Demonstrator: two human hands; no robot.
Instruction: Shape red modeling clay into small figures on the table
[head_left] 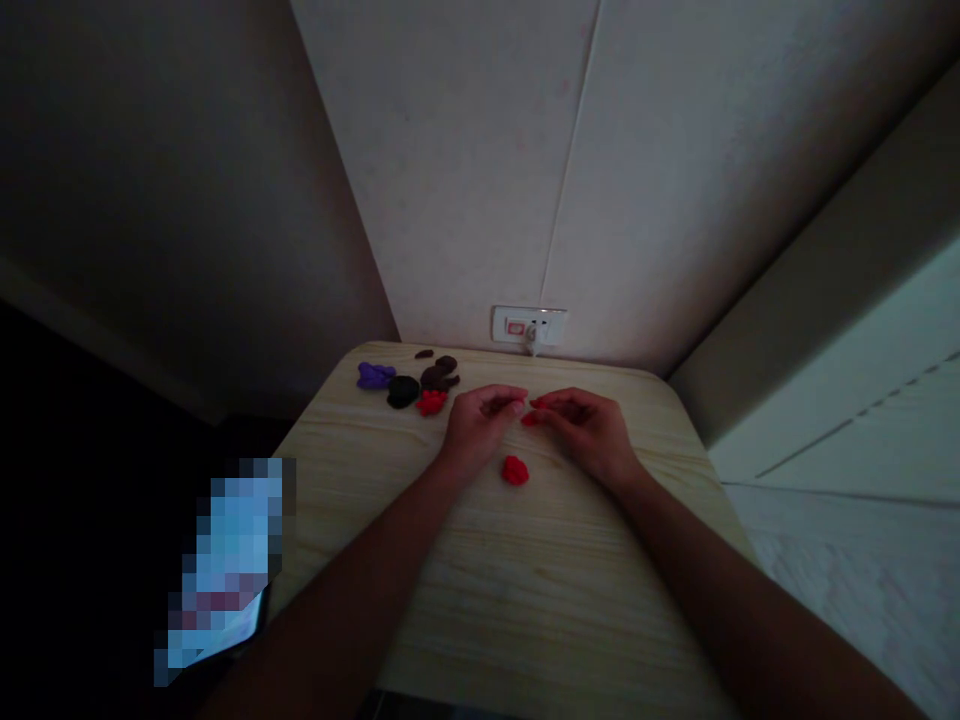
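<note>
My left hand [484,428] is above the wooden tabletop, thumb and fingertips pinched together; what is between them, if anything, is too small to make out. Facing it, my right hand [589,428] has its fingers curled, with small bits of red modelling clay [531,418] at the thumb and index fingertips. The two sets of fingertips nearly meet. Just below them on the table lies a separate red clay lump [515,470], touched by neither hand.
At the table's [525,590] back left sit a purple lump [375,376], a black lump [403,391], brown pieces [439,377] and a red spiky piece [432,402]. A wall socket [529,326] with a plug is behind. A lit, blurred-out screen [232,560] stands at left.
</note>
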